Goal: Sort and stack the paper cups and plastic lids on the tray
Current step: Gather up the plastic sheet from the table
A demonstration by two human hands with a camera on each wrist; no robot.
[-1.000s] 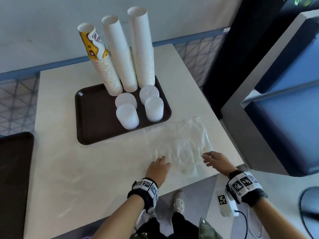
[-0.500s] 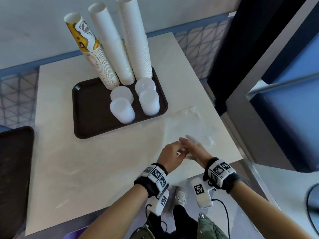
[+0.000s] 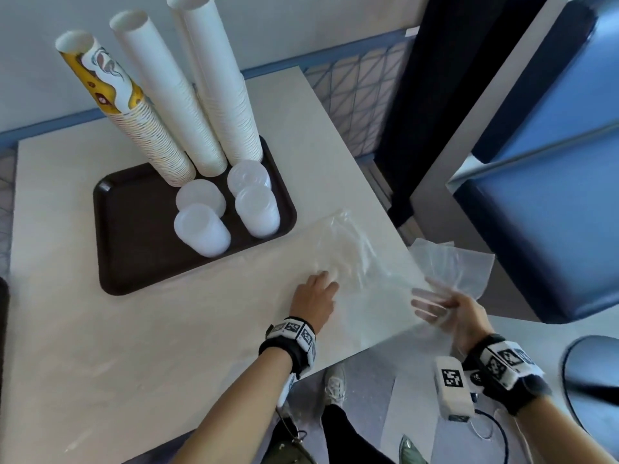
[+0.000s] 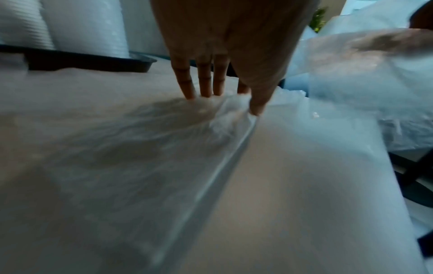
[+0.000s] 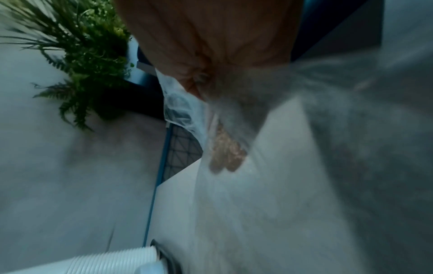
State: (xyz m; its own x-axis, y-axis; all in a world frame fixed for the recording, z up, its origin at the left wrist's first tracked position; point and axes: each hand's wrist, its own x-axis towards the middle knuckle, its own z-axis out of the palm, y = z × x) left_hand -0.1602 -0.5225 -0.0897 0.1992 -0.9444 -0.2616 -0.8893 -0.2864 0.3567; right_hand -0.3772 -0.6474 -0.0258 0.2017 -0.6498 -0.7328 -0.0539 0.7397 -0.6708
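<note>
No words, brands or numbers could be read; the wristbands (image 3: pixel 294 333) and the small white box (image 3: pixel 453 387) bore only black-and-white square code markers; the printed cup (image 3: pixel 100 78) showed a picture only.

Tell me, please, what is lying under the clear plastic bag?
Under the plastic bag shows bare table and the left hand's fingertips. No cups or lids appear beneath it.
</note>
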